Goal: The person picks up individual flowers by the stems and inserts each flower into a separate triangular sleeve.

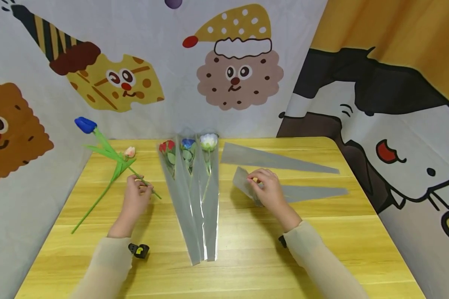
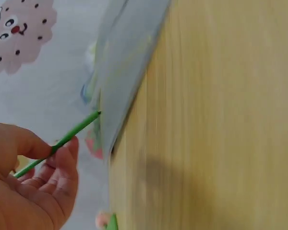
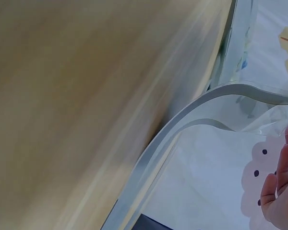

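Fingers of the left hand are curled round the stem of the blue tulip over the left of the table, while the grey film sleeve, pinched near its mouth by the right hand, could be crumpled if snagged by the stem's tip.

centre: three wrapped flowers block crossing | room: table, near side | beyond held sleeve — flat sleeve

Glossy plastic sleeves, smooth wood-grain tabletop, matt cloth backdrop
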Demonstrator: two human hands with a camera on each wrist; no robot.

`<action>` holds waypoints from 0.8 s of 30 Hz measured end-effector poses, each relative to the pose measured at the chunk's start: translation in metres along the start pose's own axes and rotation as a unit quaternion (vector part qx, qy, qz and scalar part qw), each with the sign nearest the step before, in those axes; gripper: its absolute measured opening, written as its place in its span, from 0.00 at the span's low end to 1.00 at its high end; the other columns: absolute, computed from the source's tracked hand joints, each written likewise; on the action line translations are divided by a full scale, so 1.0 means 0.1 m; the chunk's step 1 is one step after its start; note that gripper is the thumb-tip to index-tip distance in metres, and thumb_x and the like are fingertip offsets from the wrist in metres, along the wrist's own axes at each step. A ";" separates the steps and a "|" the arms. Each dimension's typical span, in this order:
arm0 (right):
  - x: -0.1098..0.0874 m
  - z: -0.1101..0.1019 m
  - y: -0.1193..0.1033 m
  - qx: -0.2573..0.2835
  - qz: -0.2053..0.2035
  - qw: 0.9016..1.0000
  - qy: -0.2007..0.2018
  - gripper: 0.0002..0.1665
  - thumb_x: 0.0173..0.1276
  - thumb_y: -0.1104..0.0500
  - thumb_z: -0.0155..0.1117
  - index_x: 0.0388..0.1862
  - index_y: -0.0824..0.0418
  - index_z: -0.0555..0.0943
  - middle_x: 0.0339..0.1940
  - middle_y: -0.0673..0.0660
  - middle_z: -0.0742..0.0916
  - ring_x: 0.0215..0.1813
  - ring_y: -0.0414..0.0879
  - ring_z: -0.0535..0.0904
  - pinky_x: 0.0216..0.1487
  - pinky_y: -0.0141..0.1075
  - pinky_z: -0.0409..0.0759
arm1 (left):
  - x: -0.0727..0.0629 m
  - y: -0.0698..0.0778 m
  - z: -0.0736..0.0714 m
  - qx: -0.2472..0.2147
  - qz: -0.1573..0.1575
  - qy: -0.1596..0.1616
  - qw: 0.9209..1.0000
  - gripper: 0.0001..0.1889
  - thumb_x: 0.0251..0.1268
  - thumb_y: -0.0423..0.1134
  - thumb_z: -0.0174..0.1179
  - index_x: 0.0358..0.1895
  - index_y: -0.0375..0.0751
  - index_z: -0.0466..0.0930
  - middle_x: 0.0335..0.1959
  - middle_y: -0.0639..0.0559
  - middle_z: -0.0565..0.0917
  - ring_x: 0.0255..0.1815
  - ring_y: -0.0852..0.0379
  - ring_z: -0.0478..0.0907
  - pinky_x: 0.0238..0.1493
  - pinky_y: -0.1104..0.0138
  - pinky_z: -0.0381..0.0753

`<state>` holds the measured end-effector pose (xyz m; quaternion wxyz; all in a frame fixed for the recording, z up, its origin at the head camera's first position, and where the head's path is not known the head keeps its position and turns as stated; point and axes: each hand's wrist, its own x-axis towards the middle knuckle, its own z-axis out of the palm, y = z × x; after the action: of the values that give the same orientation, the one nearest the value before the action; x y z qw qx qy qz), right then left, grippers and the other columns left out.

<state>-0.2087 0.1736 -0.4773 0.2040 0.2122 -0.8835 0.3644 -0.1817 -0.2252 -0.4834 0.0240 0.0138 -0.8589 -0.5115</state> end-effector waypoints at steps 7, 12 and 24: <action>0.04 0.06 -0.09 -0.013 -0.014 1.000 -0.008 0.03 0.62 0.60 0.67 0.35 0.56 0.85 0.37 0.50 0.86 0.37 0.44 0.77 0.46 0.44 0.70 | 0.02 0.19 0.31 -0.076 0.006 0.007 0.997 0.16 0.71 0.32 0.46 0.56 0.30 0.57 0.45 0.34 0.76 0.39 0.50 0.79 0.35 0.66 0.82; 0.06 0.10 -0.15 -0.033 -0.046 0.998 -0.017 0.03 0.61 0.61 0.67 0.35 0.57 0.85 0.37 0.50 0.86 0.36 0.44 0.76 0.46 0.45 0.71 | 0.05 0.35 0.53 -0.119 -0.007 0.041 0.992 0.14 0.75 0.39 0.43 0.52 0.31 0.65 0.41 0.34 0.80 0.33 0.62 0.79 0.33 0.65 0.82; 0.07 0.18 -0.24 -0.109 -0.103 0.988 -0.024 0.02 0.61 0.59 0.67 0.34 0.54 0.84 0.37 0.48 0.86 0.41 0.46 0.78 0.45 0.44 0.73 | 0.08 0.69 0.97 -0.299 0.062 0.085 0.948 0.12 0.65 0.20 0.50 0.49 0.26 0.61 0.36 0.34 0.80 0.30 0.65 0.81 0.31 0.75 0.82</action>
<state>-0.2053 0.1430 -0.4719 0.2414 0.2869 -0.8960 0.2379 -0.1952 -0.1072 -0.4686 0.1314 -0.0041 -0.6603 -0.7394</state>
